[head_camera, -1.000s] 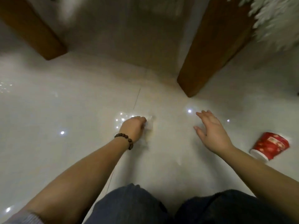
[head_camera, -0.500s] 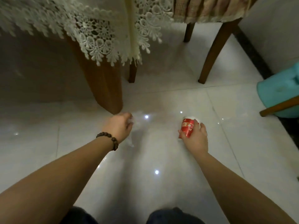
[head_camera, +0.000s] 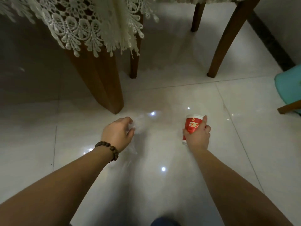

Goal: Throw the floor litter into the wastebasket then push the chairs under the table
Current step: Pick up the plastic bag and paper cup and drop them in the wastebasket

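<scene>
Over a glossy white tile floor [head_camera: 162, 185], both bare forearms reach forward and down. At the top left hangs a lace cloth [head_camera: 78, 26], draped over a surface that is itself out of view; a thick wooden leg [head_camera: 101, 85] comes down from under the lace to the floor just beyond the left hand. To the right of it stand slimmer chair legs [head_camera: 226, 39], with a dark strip along the wall behind them. A teal stool [head_camera: 288, 87] shows at the right edge, well apart from the hands.

The right hand [head_camera: 197, 137] is wrapped around a red cup [head_camera: 192, 126] with a white rim; the cup is tilted, its rim pointing away from the person, and the fingers cover its right side. Whether the cup touches the floor cannot be told.

The left hand [head_camera: 118, 133] is curled closed on a thin clear plastic scrap [head_camera: 138, 126], faint and blurred against the tile, which trails below the palm. A dark bead bracelet [head_camera: 108, 149] circles the left wrist.
</scene>
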`<action>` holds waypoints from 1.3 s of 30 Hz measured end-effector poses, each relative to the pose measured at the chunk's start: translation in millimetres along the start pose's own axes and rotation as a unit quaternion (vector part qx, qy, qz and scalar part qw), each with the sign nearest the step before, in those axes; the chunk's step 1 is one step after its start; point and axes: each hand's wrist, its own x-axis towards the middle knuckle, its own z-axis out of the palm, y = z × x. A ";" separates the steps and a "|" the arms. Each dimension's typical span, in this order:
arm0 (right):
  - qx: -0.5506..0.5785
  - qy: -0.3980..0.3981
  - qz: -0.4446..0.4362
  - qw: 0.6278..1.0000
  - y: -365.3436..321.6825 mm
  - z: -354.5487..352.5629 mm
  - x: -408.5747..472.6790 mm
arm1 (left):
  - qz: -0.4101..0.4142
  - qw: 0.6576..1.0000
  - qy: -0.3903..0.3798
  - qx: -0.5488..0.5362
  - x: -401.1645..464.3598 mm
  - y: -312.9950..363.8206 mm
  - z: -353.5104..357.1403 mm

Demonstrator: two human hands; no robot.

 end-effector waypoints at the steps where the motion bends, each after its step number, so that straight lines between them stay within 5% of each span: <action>1: 0.010 -0.002 -0.028 1.000 -2.1 0.9 -3.3 | -0.003 1.000 0.006 0.002 0.5 -0.7 -1.0; 9: 0.076 -0.059 -0.163 0.982 -73.0 -43.8 -70.3 | -0.144 0.983 0.073 -0.082 -38.0 14.4 -55.8; 19: 0.055 -0.261 -0.232 0.935 -229.2 -238.5 -259.7 | -0.367 0.912 0.125 -0.137 -200.7 60.9 -288.2; 29: 0.015 -0.373 -0.425 0.825 -409.3 -420.8 -438.0 | -0.511 0.797 0.277 -0.163 -347.6 119.1 -552.1; 39: -0.010 -0.435 -0.534 0.725 -479.5 -452.8 -625.2 | -0.599 0.679 0.399 -0.146 -520.0 111.4 -660.5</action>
